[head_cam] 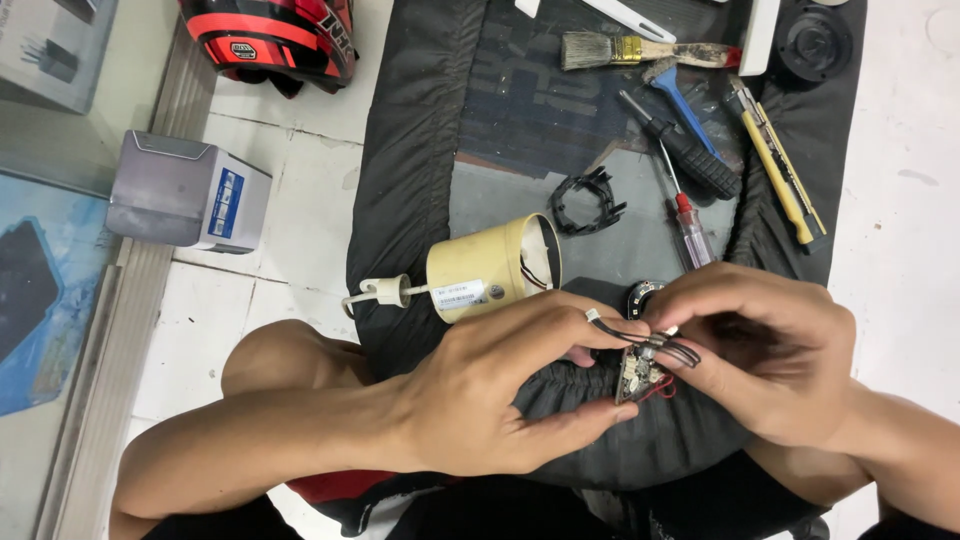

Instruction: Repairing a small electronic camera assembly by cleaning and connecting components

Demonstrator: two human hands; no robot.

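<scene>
Left hand (pixel 490 385): fingers closed on a small circuit board (pixel 636 372), held over the lap.
Right hand (pixel 765 350): fingertips pinched on the board's wires (pixel 650 338) — dark, looped.
Nearby: cream cylinder (pixel 490 268) on black cloth (pixel 410 180) (screwdrivers (pixel 690 190) beyond).

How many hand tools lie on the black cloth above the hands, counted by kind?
Paint brush with wooden handle: 1
Screwdrivers: 2, one black-handled, one clear with red tip
Yellow utility knife: 1
Blue-handled small brush: 1
Total: 5
</scene>
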